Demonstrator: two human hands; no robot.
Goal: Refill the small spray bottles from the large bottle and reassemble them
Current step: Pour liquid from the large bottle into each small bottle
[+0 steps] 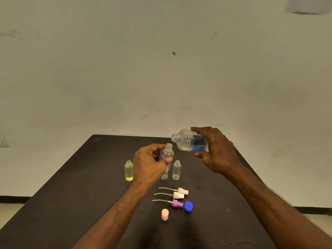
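My left hand (150,163) grips a small clear bottle with a purple label (168,154), lifted above the table with its open neck up. My right hand (216,150) holds the large clear bottle with a blue label (190,140) tilted on its side, its uncapped mouth pointing left, just above and right of the small bottle's neck. On the table stand a small yellow bottle (128,170) and a clear empty bottle (176,170), both without tops. Another clear bottle (164,175) stands partly hidden behind my left hand.
Three spray pump heads with dip tubes lie in a row on the dark table (71,194): pink (182,191), white (178,195) and purple (177,203). A blue cap (188,206) and a pink cap (165,214) sit near them. A wall rises behind the table.
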